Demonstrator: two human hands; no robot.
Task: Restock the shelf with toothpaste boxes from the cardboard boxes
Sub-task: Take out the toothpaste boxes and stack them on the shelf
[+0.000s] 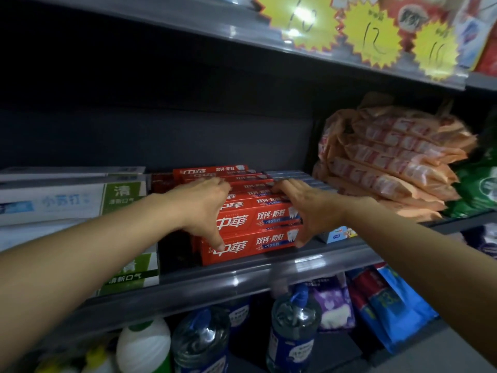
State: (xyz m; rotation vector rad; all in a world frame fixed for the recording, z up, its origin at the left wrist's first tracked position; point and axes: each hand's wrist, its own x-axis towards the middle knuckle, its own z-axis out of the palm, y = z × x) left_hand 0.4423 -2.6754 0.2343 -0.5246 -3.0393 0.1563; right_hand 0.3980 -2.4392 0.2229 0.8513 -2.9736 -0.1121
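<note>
Several red toothpaste boxes (255,219) lie stacked flat on the dark grey shelf (242,275), printed faces toward me. My left hand (200,204) grips the left end of the stack, fingers over the top and thumb down on the lowest front box. At the right end my right hand (304,208) does the same, fingers on top and thumb down the side. More red boxes (209,170) lie behind the stack. No cardboard box is in view.
White and green toothpaste boxes (72,200) fill the shelf's left side. Orange packets (390,162) and a green packet (476,187) pile up on the right, with a small blue box (337,234) below. Bottles (293,324) and bags (395,302) stand underneath. Yellow price tags (373,36) hang above.
</note>
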